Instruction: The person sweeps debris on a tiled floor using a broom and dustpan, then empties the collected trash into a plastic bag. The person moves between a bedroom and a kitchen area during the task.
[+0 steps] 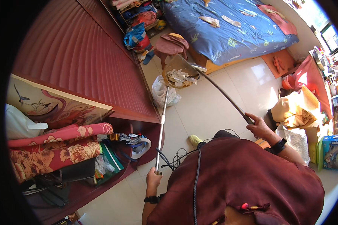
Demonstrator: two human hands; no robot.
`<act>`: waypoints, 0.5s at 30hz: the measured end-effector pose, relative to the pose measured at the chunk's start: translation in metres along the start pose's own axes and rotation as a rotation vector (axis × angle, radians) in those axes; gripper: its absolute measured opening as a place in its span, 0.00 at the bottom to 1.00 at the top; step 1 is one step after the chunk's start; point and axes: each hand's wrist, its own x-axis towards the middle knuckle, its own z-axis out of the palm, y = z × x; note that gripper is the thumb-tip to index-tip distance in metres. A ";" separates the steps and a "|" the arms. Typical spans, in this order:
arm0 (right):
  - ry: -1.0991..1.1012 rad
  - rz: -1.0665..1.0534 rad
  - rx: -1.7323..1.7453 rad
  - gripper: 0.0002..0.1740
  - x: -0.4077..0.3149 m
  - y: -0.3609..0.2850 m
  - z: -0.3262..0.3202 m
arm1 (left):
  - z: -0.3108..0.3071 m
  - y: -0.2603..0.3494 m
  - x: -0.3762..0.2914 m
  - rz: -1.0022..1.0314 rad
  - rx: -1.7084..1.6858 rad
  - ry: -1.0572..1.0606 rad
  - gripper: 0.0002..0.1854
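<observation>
My left hand [153,181] grips the lower end of the dustpan's metal handle [161,129]. At the far end the dustpan [169,60] holds a heap of crumpled whitish scraps [181,78], perhaps paper. My right hand [259,128] is closed around the dark pole [225,94] of what looks like a broom. Its pale head [199,67] meets the right edge of the dustpan, and its bristles are mostly hidden. Partly behind the handle, a white plastic bag [162,94] sits against the base of the wardrobe, just below the dustpan in view.
A stool draped with a brown cloth [171,45] stands beyond the dustpan, near the bed [231,31]. The red pleated door [87,62] and an open shelf with floral fabric [59,152] flank my left. Boxes and bags [295,112] line the right. Black cables [176,160] hang before me.
</observation>
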 end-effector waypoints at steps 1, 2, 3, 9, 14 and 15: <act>-0.011 -0.027 0.055 0.37 0.001 -0.005 -0.001 | 0.001 -0.001 0.000 -0.037 0.000 -0.009 0.16; -0.008 -0.019 0.093 0.37 0.002 -0.010 -0.001 | 0.003 -0.001 0.002 -0.053 0.005 -0.009 0.16; 0.040 0.020 0.101 0.37 0.002 -0.015 -0.003 | 0.004 -0.001 0.002 -0.062 0.007 -0.004 0.16; -0.067 -0.008 0.209 0.36 0.011 -0.039 0.002 | 0.021 0.002 -0.003 -0.038 -0.005 0.070 0.15; -0.041 0.006 0.171 0.35 0.022 -0.047 -0.011 | 0.023 0.018 -0.008 -0.083 -0.061 0.046 0.15; -0.096 -0.018 0.187 0.35 0.025 -0.048 -0.014 | 0.024 0.022 -0.009 -0.095 -0.080 0.043 0.15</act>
